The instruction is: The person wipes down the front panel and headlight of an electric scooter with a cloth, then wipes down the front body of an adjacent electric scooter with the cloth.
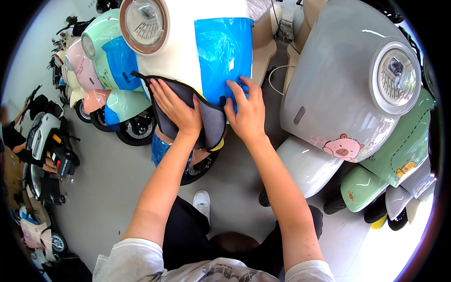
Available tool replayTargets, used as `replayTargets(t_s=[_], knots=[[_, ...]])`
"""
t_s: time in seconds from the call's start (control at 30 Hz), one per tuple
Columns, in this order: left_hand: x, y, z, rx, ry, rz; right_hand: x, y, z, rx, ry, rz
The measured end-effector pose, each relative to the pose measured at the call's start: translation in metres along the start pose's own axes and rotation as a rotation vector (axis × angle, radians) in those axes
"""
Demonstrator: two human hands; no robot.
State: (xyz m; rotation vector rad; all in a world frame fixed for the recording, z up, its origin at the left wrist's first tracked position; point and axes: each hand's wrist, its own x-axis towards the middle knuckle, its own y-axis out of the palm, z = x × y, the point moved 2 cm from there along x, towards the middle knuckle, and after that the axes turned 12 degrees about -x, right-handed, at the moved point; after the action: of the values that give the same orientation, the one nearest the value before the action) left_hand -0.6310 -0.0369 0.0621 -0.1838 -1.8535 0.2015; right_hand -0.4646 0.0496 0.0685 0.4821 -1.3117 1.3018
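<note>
In front of me stands a cream-white electric scooter's front panel (176,58). Blue protective film (225,53) covers its right part, wrinkled and glossy. My left hand (178,109) lies flat on a grey microfibre cloth (213,123) with black edging, holding it against the panel's lower left. The cloth's lower right part hangs in a fold, and a bit of its yellow reverse shows. My right hand (246,109) is at the film's lower edge, fingers spread and bent, with fingertips on or very near the film. Nothing is visible in its grasp. A round headlight (145,26) with a brown rim sits above the cloth.
Close on the right is a grey scooter (317,77) with a bear decal; a green scooter (405,141) stands beyond it. Pink and mint scooters (102,31) line the left. A person (14,134) is beside another scooter at far left. Under me is a brown stool (233,241).
</note>
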Motion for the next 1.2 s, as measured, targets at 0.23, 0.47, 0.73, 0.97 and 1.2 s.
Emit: replayTargets(t_s=[0.23,0.47,0.73,0.97,1.2], knots=[[0.000,-0.001,0.002,0.007,0.005,0.008,0.002,-0.002,0.001,0.015,0.009,-0.003],[-0.001,0.000,0.004,-0.003,0.014,0.010,0.001,-0.002,0.000,0.014,0.006,-0.007],[-0.001,-0.001,0.002,-0.004,-0.001,0.019,0.000,-0.005,0.002,0.032,0.030,0.023],[0.000,-0.001,0.004,-0.002,0.001,0.004,0.000,-0.009,0.005,-0.007,-0.007,0.057],[-0.001,0.000,0.003,-0.002,-0.016,0.008,0.000,-0.011,0.005,-0.034,-0.011,0.074]])
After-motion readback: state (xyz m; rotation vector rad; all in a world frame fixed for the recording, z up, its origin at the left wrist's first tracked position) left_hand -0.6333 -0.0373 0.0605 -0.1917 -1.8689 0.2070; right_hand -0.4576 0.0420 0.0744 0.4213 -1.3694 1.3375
